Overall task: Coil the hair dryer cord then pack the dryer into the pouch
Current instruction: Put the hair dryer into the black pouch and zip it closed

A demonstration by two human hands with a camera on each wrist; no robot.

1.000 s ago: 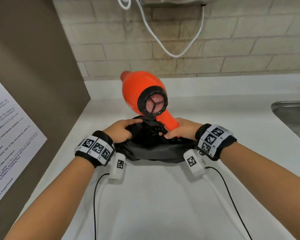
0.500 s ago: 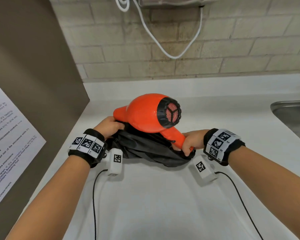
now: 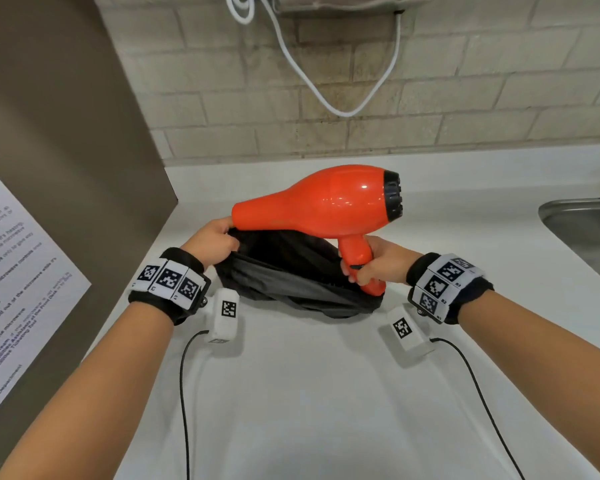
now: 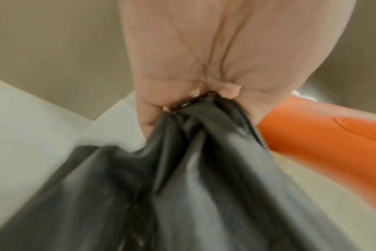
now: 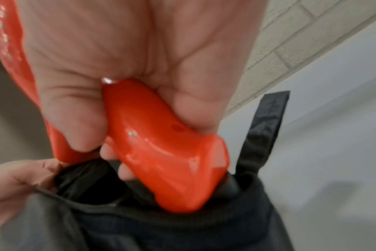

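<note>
An orange hair dryer (image 3: 321, 202) hangs level above a black pouch (image 3: 291, 282) on the white counter, nozzle to the left, black rear grille to the right. My right hand (image 3: 368, 261) grips its handle (image 5: 161, 146), whose base sits at the pouch's open mouth. My left hand (image 3: 215, 240) pinches the pouch's rim (image 4: 195, 105) at the left and holds it up, just under the nozzle. The pouch (image 5: 182, 225) hangs slack between the hands. The dryer's cord is not visible; it seems to lie inside the pouch.
A brown panel (image 3: 66, 133) with a printed notice (image 3: 11, 292) stands at the left. A steel sink (image 3: 589, 233) lies at the right edge. A white cable (image 3: 326, 91) loops on the brick wall. White counter (image 3: 326, 393) stretches toward me.
The dryer has swung round from facing me with its grille to lying sideways, nozzle left. My left hand has lifted the pouch's rim up and back; the right hand rose slightly with the handle.
</note>
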